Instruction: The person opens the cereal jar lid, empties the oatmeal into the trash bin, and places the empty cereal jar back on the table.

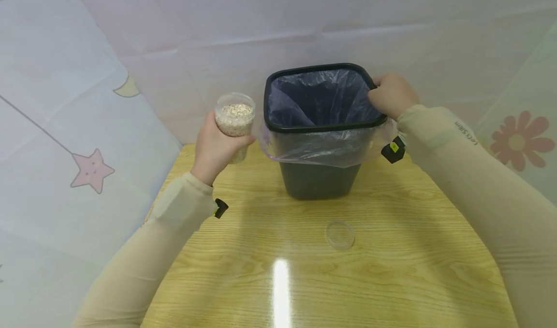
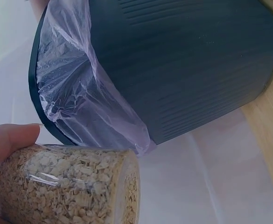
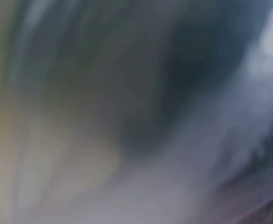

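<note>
Holds a clear jar of flakes [image 1: 235, 121] upright and uncovered in the left hand [image 1: 217, 146], with thumb and fingers curled round its side. Carries it above the wooden table [image 1: 391, 279], just left of a dark bin [image 1: 319, 180] on the far part. Pinches the bin's right rim with the right hand [image 1: 393, 96]; cannot tell the exact lie of those fingers, given blur in the right wrist view. Note a translucent liner [image 1: 322, 144] folded over the rim. Note also a clear round lid [image 1: 340, 235] lying flat, nearer than the bin.
</note>
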Demonstrator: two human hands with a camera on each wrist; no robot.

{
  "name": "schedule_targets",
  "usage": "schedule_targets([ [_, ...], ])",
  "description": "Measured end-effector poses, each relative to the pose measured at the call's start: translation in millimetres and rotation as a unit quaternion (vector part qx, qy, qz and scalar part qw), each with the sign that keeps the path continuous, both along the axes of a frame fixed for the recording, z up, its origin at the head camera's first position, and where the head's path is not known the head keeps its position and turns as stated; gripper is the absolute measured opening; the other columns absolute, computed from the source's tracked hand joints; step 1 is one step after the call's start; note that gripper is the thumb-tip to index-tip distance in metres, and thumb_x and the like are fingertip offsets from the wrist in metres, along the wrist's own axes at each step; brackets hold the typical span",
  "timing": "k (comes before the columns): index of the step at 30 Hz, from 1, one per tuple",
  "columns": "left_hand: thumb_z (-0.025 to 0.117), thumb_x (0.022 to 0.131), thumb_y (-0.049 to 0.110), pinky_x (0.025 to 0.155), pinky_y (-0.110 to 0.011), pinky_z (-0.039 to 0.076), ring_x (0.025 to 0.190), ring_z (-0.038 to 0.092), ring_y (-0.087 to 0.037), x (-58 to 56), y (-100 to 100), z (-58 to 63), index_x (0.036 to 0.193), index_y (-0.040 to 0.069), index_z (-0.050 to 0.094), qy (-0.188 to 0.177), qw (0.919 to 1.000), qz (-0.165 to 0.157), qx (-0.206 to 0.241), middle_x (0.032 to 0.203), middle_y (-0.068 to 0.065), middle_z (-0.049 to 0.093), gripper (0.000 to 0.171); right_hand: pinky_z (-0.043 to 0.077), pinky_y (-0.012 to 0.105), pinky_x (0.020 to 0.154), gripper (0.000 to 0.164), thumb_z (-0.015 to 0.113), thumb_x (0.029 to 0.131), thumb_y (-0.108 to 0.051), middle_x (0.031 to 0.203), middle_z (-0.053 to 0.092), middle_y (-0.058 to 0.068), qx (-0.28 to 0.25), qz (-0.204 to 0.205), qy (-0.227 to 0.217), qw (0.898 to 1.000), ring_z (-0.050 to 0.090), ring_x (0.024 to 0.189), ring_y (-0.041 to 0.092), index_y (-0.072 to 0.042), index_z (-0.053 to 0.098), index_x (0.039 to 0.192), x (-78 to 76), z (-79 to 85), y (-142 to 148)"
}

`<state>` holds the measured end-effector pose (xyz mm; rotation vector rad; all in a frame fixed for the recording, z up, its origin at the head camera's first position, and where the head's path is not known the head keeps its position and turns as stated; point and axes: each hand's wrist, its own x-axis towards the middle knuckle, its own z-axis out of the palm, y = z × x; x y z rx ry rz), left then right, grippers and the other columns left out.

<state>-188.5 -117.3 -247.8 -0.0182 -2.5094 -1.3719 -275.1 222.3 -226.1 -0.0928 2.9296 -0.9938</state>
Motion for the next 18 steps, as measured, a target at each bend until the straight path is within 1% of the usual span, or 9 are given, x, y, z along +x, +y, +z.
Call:
schedule_targets([
  [3,0.083,0.07,0.018,0.094,-0.042,0.045,0.113,0.054,-0.025,-2.2,1,3.7,0.137,0.005,0.042,0.002,0.9999,-0.001,-0.013,0.126,-0.01,0.056,0.08,0.024,0.028,0.043,0.062,0.034,0.088,-0.005,0.149,0.031,0.027,0.003,-0.002,-0.001,1.0,0.021,0.045,0.011,-0.001,0.032,0.149,0.4,0.5,-1],
  [6,0.083,0.071,0.018,0.094,-0.042,0.045,0.112,0.054,-0.025,-4.8,2,7.5,0.137,0.005,0.042,0.002,0.9999,-0.007,-0.014,0.126,-0.01,0.056,0.079,0.024,0.029,0.044,0.061,0.033,0.088,-0.005,0.149,0.031,0.028,0.009,0.0,0.002,1.0,0.021,0.047,0.012,-0.001,0.032,0.149,0.3,0.2,-1],
  [12,0.083,0.07,0.018,0.094,-0.042,0.045,0.112,0.054,-0.025,-13.9,3,14.6,0.137,0.004,0.042,0.009,0.9994,-0.012,-0.03,0.126,-0.009,0.055,0.08,0.024,0.03,0.044,0.061,0.033,0.088,-0.005,0.149,0.032,0.027,0.008,-0.001,0.002,1.0,0.022,0.048,0.014,-0.001,0.033,0.149,-2.0,-1.3,-2],
  [14,0.083,0.069,0.019,0.094,-0.041,0.045,0.111,0.054,-0.024,-16.9,4,17.3,0.136,0.004,0.043,0.012,0.9991,-0.011,-0.039,0.125,-0.009,0.056,0.08,0.026,0.031,0.046,0.061,0.033,0.088,-0.006,0.15,0.032,0.026,0.007,-0.001,0.001,1.0,0.033,0.055,0.019,-0.001,0.032,0.149,-2.3,-1.6,-2],
  [15,0.083,0.069,0.019,0.093,-0.041,0.045,0.111,0.054,-0.023,-18.5,5,18.6,0.136,0.005,0.043,0.012,0.999,-0.01,-0.041,0.125,-0.008,0.056,0.079,0.028,0.032,0.047,0.061,0.033,0.089,-0.006,0.15,0.032,0.026,0.008,-0.002,0.002,1.0,0.039,0.06,0.021,-0.001,0.032,0.149,-2.3,-1.5,-2],
  [16,0.083,0.069,0.019,0.093,-0.04,0.045,0.11,0.054,-0.023,-20.0,5,20.1,0.136,0.005,0.043,0.013,0.9989,-0.011,-0.044,0.124,-0.008,0.056,0.079,0.029,0.033,0.048,0.061,0.033,0.089,-0.006,0.15,0.031,0.026,0.009,-0.002,0.002,1.0,0.041,0.065,0.026,-0.001,0.032,0.149,-2.3,-1.6,-2],
  [18,0.082,0.069,0.019,0.093,-0.04,0.045,0.11,0.055,-0.023,-22.5,7,22.8,0.135,0.005,0.044,0.012,0.9985,-0.011,-0.052,0.124,-0.008,0.057,0.078,0.031,0.035,0.052,0.06,0.032,0.089,-0.007,0.15,0.031,0.027,0.013,-0.001,0.004,1.0,0.046,0.082,0.032,0.0,0.031,0.149,-1.8,-1.4,-1],
])
